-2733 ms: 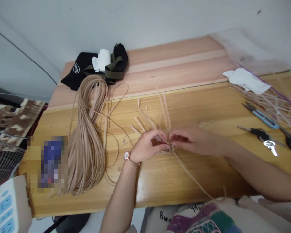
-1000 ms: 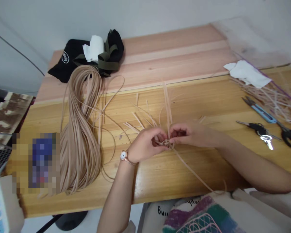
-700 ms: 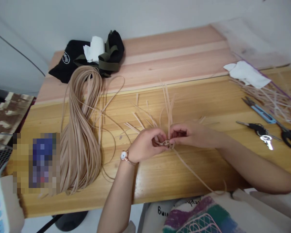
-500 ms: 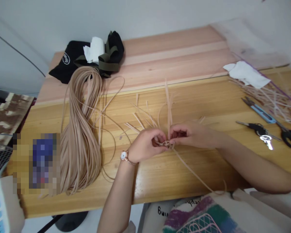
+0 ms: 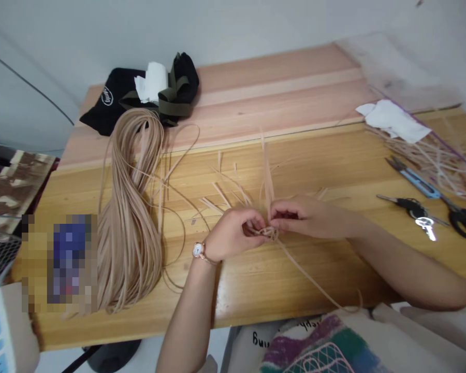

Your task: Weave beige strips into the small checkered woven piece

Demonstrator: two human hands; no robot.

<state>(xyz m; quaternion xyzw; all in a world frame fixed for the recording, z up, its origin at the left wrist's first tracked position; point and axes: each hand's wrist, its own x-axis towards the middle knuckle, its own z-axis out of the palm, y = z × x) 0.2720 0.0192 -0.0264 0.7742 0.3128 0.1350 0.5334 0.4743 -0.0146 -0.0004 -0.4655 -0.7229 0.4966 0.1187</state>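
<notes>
Between my hands is a small woven piece [image 5: 271, 233] of tan, flat cane-like strands. My left hand [image 5: 241, 230], with a watch at the wrist, pinches its left end. Against its upper right side, my right hand [image 5: 295, 215] has thumb and fingers closed on strands at the base of an upright bundle [image 5: 268, 178]. One long strand [image 5: 310, 277] runs from the piece down to the table's front edge. Part of the weave is hidden behind my fingers. A large hank of the same strands [image 5: 134, 228] lies to the left.
Cut strand ends [image 5: 219, 194] lie beyond my left hand. To the right are black-handled scissors [image 5: 464, 220], a blue cutter [image 5: 419, 181], keys [image 5: 425, 225], white tissue [image 5: 396, 120] and loose strands. A black bag [image 5: 112, 98] with a tissue roll [image 5: 156, 83] stands at the back left.
The upright bundle leans slightly more to the left. My right hand has shifted a little left along the piece; my left hand stays nearly in place.
</notes>
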